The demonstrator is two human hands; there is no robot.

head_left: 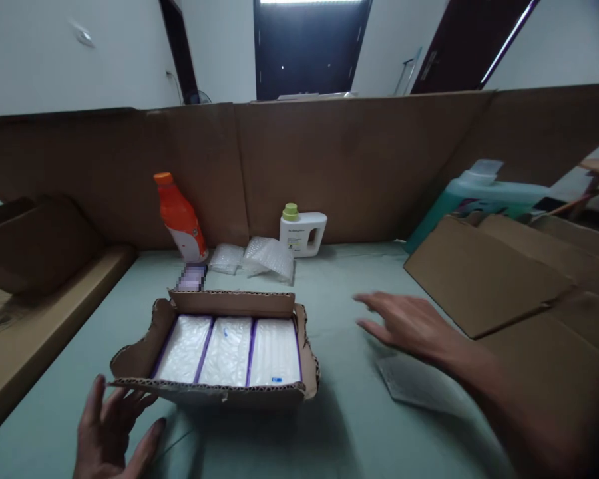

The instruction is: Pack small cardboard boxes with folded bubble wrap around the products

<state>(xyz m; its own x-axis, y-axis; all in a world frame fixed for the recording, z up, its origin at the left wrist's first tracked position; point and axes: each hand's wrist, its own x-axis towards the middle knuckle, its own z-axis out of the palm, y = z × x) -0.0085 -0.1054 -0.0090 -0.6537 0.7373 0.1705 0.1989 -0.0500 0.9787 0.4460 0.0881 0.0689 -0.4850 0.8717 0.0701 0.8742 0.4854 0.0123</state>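
Observation:
An open cardboard box (pixel 232 304) stands on the table, its flaps folded up and outward. Three white plastic-wrapped packs (pixel 225 349) with purple edges fill it side by side. At the box's near left corner is my left hand (pixel 112 426), fingers apart; whether they touch the cardboard I cannot tell. My right hand (pixel 399 322) reaches over the table to the right of the box, slightly blurred, with fingers stretched out and nothing in them. Beneath my right wrist lies a flat translucent sheet (pixel 419 386), partly hidden by the forearm.
Behind the box are an orange bottle (pixel 180 216), folded bubble wrap (pixel 267 258) and a white jug with a green cap (pixel 302 233). Cardboard pieces (pixel 494 273) and a teal jug (pixel 444 203) occupy the right. A tall cardboard wall (pixel 359 159) borders the back; another box (pixel 40 243) sits left.

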